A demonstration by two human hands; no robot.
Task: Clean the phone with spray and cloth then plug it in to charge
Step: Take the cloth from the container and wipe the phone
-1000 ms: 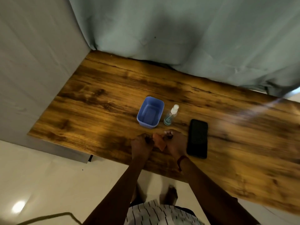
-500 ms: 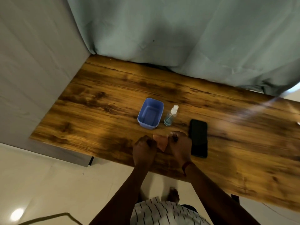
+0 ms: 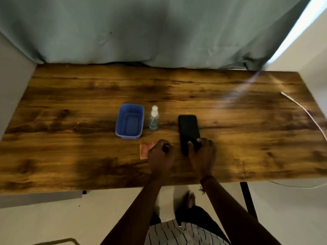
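Observation:
A black phone (image 3: pixel 188 128) lies flat on the wooden table (image 3: pixel 88 106), screen up. My right hand (image 3: pixel 202 154) grips its near end, thumb and fingertips on the dark glass. Left of it, a small orange cloth (image 3: pixel 144 151) lies on the table. My left hand (image 3: pixel 161 155) holds the cloth's right part with curled fingers and hides that part. A clear spray bottle (image 3: pixel 153 119) with a white top and bluish liquid stands upright behind the cloth, between the phone and a blue tub. A white charging cable (image 3: pixel 300 106) lies on the table's far right.
A blue plastic tub (image 3: pixel 130 121) stands just left of the spray bottle. A grey-green curtain (image 3: pixel 159 32) hangs along the table's far edge. A wall (image 3: pixel 12 68) closes the left side. The cable runs off the table's right edge.
My right hand let go of the cloth and moved right onto the phone's near end. My left hand keeps the cloth, now lying flatter on the table. The view shifted to the right.

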